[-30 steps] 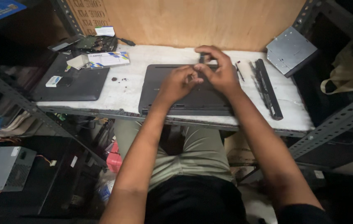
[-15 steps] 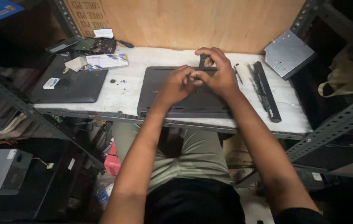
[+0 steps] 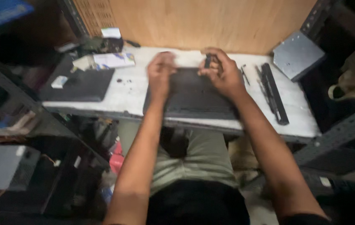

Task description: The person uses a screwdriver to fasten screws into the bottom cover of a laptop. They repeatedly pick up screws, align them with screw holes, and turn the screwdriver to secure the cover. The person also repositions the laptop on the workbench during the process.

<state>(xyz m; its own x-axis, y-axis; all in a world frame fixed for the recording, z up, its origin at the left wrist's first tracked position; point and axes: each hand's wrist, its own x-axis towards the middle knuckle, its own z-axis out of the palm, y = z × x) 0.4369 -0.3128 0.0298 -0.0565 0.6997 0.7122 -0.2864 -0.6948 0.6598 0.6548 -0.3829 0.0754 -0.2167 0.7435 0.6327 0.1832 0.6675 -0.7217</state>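
Your left hand [image 3: 159, 73]: curled, resting on laptop [image 3: 192, 98] | your right hand [image 3: 221, 71]: pinching small dark part [image 3: 207, 61] | laptop: flat mid-tabletop [image 3: 131, 93], at its front edge.

Bare white tabletop [image 3: 129, 93] between the dark laptops, long black battery [image 3: 274, 92] blocking the right

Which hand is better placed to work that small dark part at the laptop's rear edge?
Right. The right hand already pinches the small dark part; the left hand rests apart on the laptop base, likely steadying it.
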